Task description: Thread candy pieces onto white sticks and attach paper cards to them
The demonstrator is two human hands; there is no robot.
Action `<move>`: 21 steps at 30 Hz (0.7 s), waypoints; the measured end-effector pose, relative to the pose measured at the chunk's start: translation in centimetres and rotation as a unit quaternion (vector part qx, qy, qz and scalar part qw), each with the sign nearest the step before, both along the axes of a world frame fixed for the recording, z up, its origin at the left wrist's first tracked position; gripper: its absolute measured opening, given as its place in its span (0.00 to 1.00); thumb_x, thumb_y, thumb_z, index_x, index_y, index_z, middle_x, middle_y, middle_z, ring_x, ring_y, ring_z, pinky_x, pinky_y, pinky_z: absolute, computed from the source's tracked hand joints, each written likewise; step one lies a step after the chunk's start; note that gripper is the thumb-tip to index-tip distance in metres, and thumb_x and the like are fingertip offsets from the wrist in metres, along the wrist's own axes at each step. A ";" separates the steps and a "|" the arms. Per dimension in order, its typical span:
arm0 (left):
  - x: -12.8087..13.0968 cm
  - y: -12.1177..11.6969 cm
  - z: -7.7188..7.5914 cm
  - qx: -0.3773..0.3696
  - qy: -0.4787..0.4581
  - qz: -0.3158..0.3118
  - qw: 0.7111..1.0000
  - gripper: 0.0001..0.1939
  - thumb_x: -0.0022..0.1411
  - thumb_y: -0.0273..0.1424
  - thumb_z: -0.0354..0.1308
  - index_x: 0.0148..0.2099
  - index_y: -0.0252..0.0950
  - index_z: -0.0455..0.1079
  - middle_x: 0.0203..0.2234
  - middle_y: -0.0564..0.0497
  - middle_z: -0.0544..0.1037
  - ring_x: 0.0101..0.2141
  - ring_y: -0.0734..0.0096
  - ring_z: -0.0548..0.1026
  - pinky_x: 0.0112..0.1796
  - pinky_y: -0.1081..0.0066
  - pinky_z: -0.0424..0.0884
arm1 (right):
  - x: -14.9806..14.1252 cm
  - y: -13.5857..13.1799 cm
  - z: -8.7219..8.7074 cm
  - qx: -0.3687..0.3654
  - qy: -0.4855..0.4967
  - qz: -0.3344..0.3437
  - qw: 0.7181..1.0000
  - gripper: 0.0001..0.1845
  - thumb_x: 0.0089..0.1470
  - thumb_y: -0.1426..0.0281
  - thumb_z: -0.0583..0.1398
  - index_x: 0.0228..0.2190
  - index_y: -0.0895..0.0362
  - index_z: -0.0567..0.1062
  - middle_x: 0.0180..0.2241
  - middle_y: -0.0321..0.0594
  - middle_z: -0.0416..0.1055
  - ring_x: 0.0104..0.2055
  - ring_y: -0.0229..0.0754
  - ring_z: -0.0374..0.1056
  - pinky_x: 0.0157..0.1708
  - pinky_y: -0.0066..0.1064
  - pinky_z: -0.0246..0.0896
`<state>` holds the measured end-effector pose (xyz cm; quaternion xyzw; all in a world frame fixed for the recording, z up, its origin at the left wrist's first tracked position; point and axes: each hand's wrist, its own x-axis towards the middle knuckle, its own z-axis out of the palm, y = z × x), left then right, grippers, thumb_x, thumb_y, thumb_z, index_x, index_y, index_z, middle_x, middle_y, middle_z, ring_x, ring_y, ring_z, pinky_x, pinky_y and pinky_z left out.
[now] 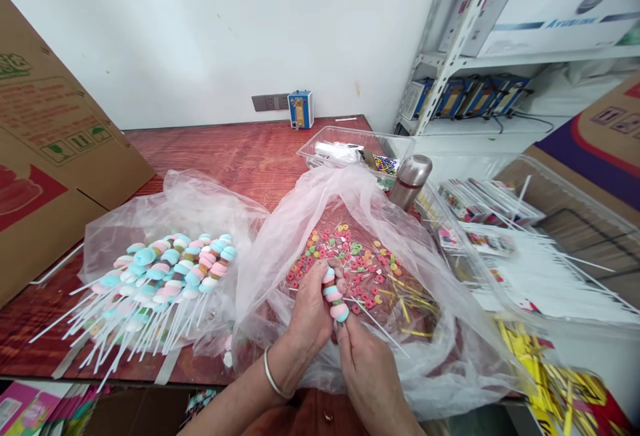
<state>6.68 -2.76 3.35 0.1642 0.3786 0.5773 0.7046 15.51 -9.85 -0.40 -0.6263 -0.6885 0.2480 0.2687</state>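
My left hand [311,308], a bangle on its wrist, is closed around a marshmallow skewer [334,296] of pink, blue and brown pieces. Just below the lowest blue piece, my right hand [367,355] has its fingers closed at the skewer's bottom end; its stick is hidden there. Under both hands lies an open clear plastic bag [320,196] with many small coloured candy rings [357,266], yellow twist ties [407,303] and a few loose white sticks [383,329]. To the left, a pile of finished-looking marshmallow skewers [170,269] rests on another plastic bag [195,189].
Cardboard boxes stand at left [65,136] and right. A steel flask [411,181] and a clear tray [345,133] sit behind the bag. At right, a clear bin [505,303] holds white sticks [545,269]. A blue device [301,110] stands by the wall.
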 end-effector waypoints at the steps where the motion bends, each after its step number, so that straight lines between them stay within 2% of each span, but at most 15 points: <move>1: 0.3 -0.3 0.0 0.002 0.002 -0.009 1.000 0.16 0.58 0.42 0.61 0.31 0.35 0.64 0.22 0.57 0.66 0.21 0.81 0.64 0.23 0.78 0.63 | 0.0 0.1 -0.1 0.016 -0.044 -0.001 0.999 0.17 0.63 0.69 0.46 0.33 0.55 0.73 0.22 0.43 0.75 0.21 0.45 0.69 0.22 0.32 0.47; 3: 0.8 -0.8 -0.2 0.030 0.003 -0.002 1.000 0.16 0.61 0.44 0.58 0.32 0.36 0.63 0.23 0.56 0.67 0.21 0.81 0.65 0.23 0.79 0.63 | 0.0 0.4 -0.2 0.043 -0.108 -0.004 0.993 0.17 0.63 0.71 0.46 0.35 0.56 0.74 0.21 0.43 0.76 0.20 0.46 0.71 0.20 0.32 0.45; 6: 1.2 -1.1 -0.6 0.066 -0.014 0.024 0.997 0.15 0.63 0.43 0.57 0.33 0.37 0.61 0.24 0.57 0.67 0.19 0.83 0.64 0.23 0.79 0.63 | 0.3 0.9 0.3 0.072 -0.154 0.003 0.985 0.18 0.64 0.73 0.45 0.35 0.57 0.73 0.21 0.41 0.77 0.19 0.46 0.73 0.18 0.32 0.47; 11: 0.8 -0.3 -0.5 0.046 -0.025 0.060 0.997 0.18 0.63 0.45 0.56 0.33 0.38 0.57 0.23 0.58 0.66 0.17 0.83 0.62 0.20 0.79 0.60 | 1.0 0.2 1.6 0.144 -0.131 0.046 0.980 0.18 0.68 0.70 0.43 0.39 0.57 0.70 0.20 0.35 0.76 0.18 0.42 0.74 0.17 0.30 0.53; 16: 1.1 -0.8 -0.2 0.066 -0.019 0.055 0.996 0.19 0.62 0.48 0.57 0.35 0.38 0.58 0.23 0.59 0.66 0.15 0.85 0.60 0.19 0.80 0.58 | 0.6 -0.6 1.4 0.262 -0.155 0.026 0.952 0.22 0.70 0.71 0.38 0.31 0.55 0.67 0.12 0.30 0.67 0.10 0.36 0.66 0.13 0.29 0.49; 21: 1.5 -2.0 0.1 0.071 -0.015 0.049 0.996 0.17 0.64 0.46 0.56 0.37 0.38 0.58 0.23 0.60 0.65 0.15 0.86 0.59 0.20 0.80 0.59 | 0.1 -0.7 0.9 0.303 -0.185 0.024 0.935 0.21 0.70 0.72 0.38 0.40 0.60 0.68 0.14 0.31 0.68 0.11 0.36 0.65 0.14 0.28 0.51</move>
